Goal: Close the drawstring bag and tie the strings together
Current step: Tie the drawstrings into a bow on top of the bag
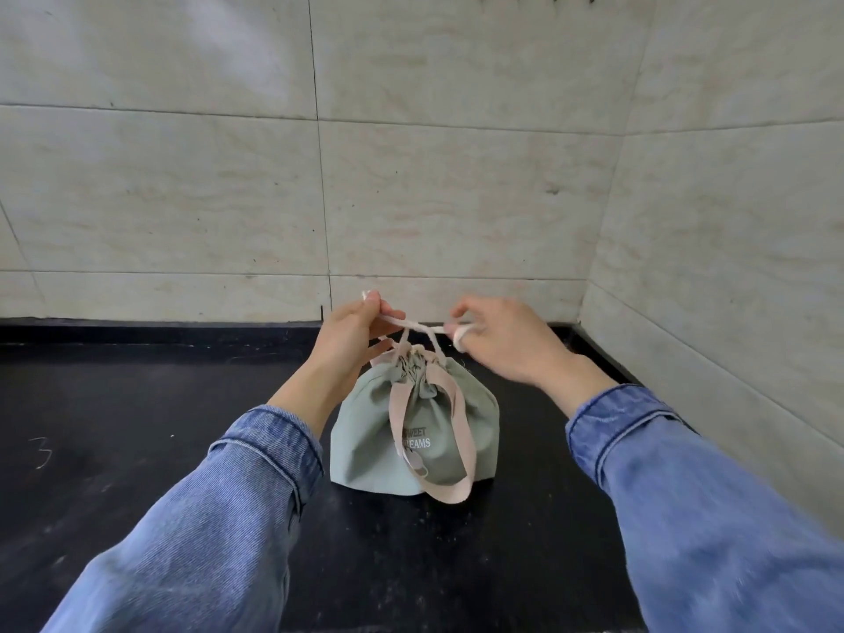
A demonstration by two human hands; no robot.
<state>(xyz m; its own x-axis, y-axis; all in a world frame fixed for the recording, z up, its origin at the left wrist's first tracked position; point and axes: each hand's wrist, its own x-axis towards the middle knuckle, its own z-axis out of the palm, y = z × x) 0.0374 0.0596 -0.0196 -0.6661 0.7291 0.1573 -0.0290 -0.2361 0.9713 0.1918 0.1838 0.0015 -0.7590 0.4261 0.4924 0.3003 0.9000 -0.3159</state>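
With the mouth already cinched into a tight gather, the green drawstring bag [413,431] sits upright on the black counter [137,427], toward its back right corner near the tiled wall [456,175]. Closing looks done; tying is underway. Left hand [354,333] pinches one end of the strings [413,328], right hand [495,338] pinches the other, cord looped round a finger. They cross just above the gather: looks like a first crossover, no finished knot visible. Pink strap [450,454] hangs loose down the front.
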